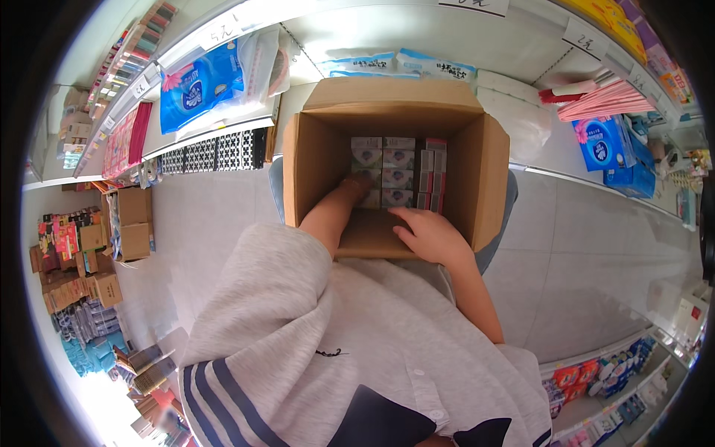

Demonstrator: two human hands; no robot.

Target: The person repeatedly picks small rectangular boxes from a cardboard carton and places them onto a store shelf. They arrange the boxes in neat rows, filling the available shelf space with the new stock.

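Observation:
An open cardboard carton (492,184) stands before me, apparently on my lap, with denim-blue legs showing at both sides. Inside, small white printed boxes (397,159) lie in two columns. To their right is another group of narrow boxes with pink sides (427,181). My left hand (360,184) reaches deep into the carton over the left column of white boxes. Shadow blurs its fingers, so whether they grip a box is unclear. My right hand (433,234) is at the carton's near side, thumb and fingers apart, holding nothing.
A shelf behind the carton carries blue-and-white packs (435,64) and white wrapped packs (511,106). Blue tissue packs (201,84) sit on the left shelf, more blue packs (606,148) at right. Cardboard boxes (134,223) stand at far left. Grey tiled floor (553,223) surrounds me.

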